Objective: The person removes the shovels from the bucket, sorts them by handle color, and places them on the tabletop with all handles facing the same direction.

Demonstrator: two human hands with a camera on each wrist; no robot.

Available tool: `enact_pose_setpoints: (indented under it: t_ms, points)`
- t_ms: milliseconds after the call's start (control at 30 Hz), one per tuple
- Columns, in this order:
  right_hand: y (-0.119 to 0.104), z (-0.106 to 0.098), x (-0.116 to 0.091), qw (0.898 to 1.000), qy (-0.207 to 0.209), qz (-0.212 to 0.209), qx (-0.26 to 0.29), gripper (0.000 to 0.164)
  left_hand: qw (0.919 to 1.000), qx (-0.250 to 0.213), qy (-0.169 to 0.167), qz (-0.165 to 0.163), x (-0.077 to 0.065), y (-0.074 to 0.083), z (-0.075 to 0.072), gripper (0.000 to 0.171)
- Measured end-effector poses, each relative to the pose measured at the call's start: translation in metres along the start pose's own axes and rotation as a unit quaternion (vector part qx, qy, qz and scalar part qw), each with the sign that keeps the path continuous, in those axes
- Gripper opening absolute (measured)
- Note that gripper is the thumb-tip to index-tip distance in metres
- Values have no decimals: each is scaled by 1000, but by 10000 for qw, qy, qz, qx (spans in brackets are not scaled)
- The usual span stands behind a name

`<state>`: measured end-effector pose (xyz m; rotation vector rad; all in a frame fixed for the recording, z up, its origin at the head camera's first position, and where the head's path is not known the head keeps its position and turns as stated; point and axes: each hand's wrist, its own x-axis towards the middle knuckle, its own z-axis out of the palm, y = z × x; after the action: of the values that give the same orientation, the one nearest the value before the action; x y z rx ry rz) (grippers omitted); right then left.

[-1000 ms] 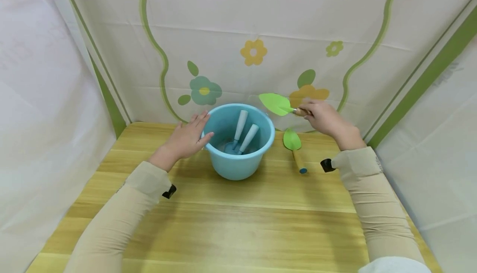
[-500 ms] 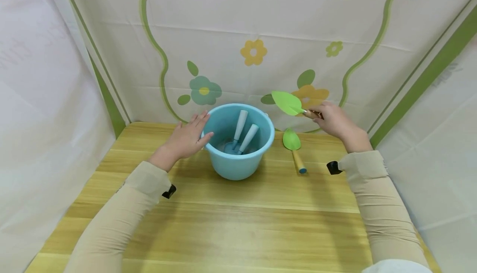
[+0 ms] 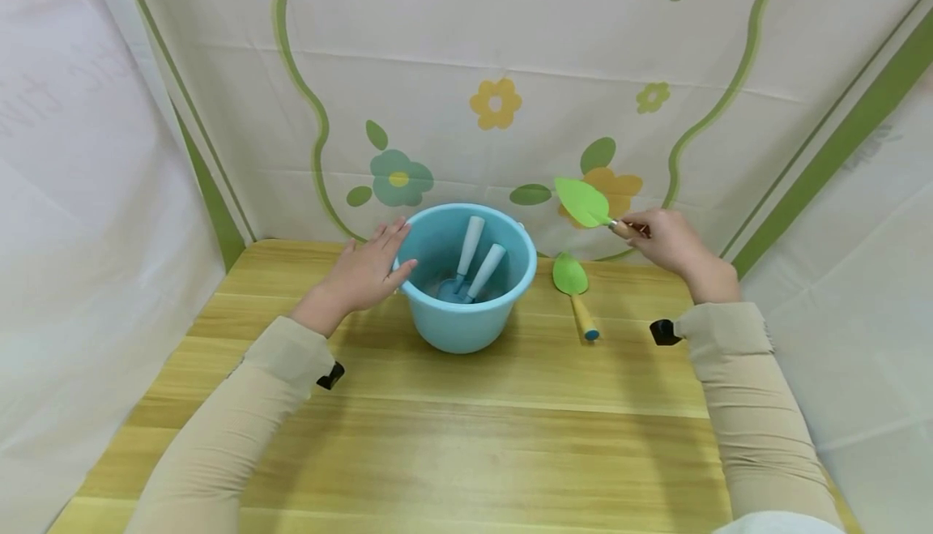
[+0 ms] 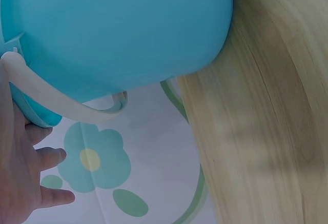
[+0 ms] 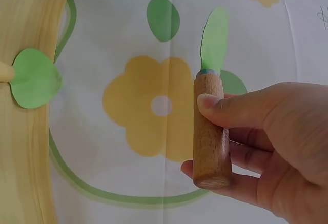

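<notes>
A light blue bucket [image 3: 461, 327] stands upright near the table's back edge. My left hand [image 3: 368, 267] rests on its left rim with fingers spread; the left wrist view shows the pale bucket handle [image 4: 61, 101] hanging beside that hand. Inside the bucket lean two tools with pale blue handles [image 3: 472, 242]. My right hand [image 3: 674, 246] pinches the wooden handle [image 5: 211, 131] of a green leaf-shaped hand trowel [image 3: 583, 202], held up in the air right of the bucket. A second green trowel [image 3: 572, 275] lies on the table, its yellow handle towards me.
The wooden table [image 3: 466, 453] ends at a white cloth backdrop [image 3: 437, 72] printed with flowers and vines. More white cloth hangs along the left and right sides. A small black piece [image 3: 665, 331] sits at each sleeve cuff.
My right hand has moved right, away from the bucket, carrying the green trowel with it. My left hand stays on the bucket rim.
</notes>
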<state>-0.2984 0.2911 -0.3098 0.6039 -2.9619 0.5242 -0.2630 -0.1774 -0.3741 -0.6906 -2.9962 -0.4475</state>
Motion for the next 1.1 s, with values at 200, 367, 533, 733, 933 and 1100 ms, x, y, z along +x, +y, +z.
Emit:
enact_pose_setpoints:
  t_ms: [200,367,533,733,933,1100]
  points:
    - [9,-2,-6,9994,-41,307,156,35,10000,1,-29,-22,0,1,0,73]
    - [16,-1,-11,9981,-20,539,282,38,10000,11,-29,-15,-1,1,-1,73]
    - [25,3,-18,9973,28,663,330,39,10000,34,-26,-15,-1,2,-1,72]
    - [37,9,-27,9965,20,758,364,38,10000,38,-38,-22,-1,3,-3,74]
    - [42,12,-33,9948,-91,911,443,40,10000,60,-45,-14,-1,2,-3,73]
    - [47,13,-38,9928,-201,1078,487,44,10000,41,-75,-24,-2,2,-3,73]
